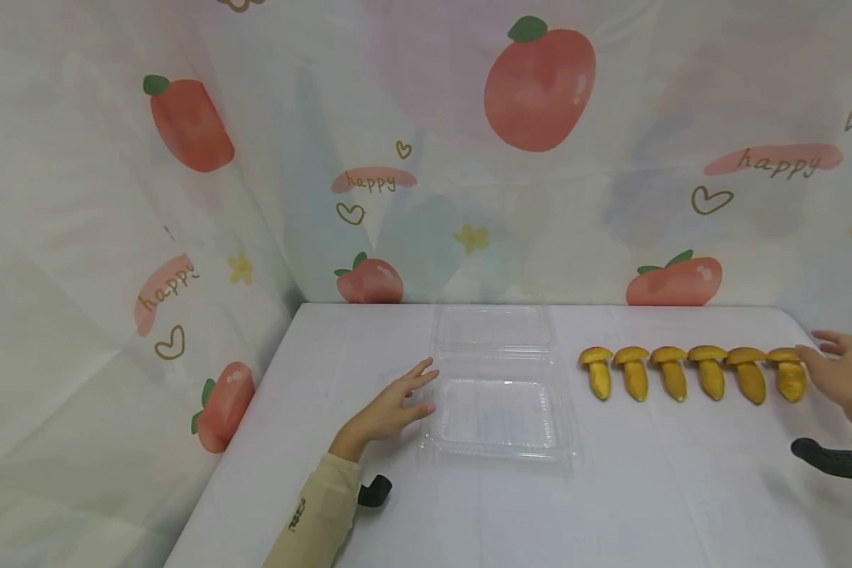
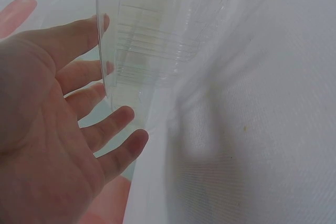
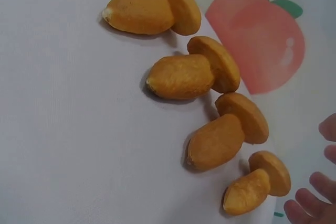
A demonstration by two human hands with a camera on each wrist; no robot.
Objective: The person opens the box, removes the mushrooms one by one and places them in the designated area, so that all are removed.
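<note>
A clear plastic clamshell box (image 1: 497, 453) lies opened out on the white table, its lid (image 1: 493, 327) folded back toward the wall. My left hand (image 1: 386, 410) is at the box's left side with fingers spread. In the left wrist view, fingertips (image 2: 137, 139) come close to the clear wall (image 2: 107, 40); whether they touch it I cannot tell. On the right, several yellow-brown mushrooms (image 1: 673, 379) lie in a row, caps toward the wall. Beside the rightmost mushroom (image 1: 791, 379) hovers my right hand (image 1: 848, 375), fingers loosely extended, holding nothing.
The white table (image 1: 646, 489) meets a patterned cloth backdrop (image 1: 426, 118) at the back, and another cloth (image 1: 78, 315) hangs along the left. A black curved piece (image 1: 827, 457) sticks out at the right wrist, a similar one (image 1: 375, 491) at the left.
</note>
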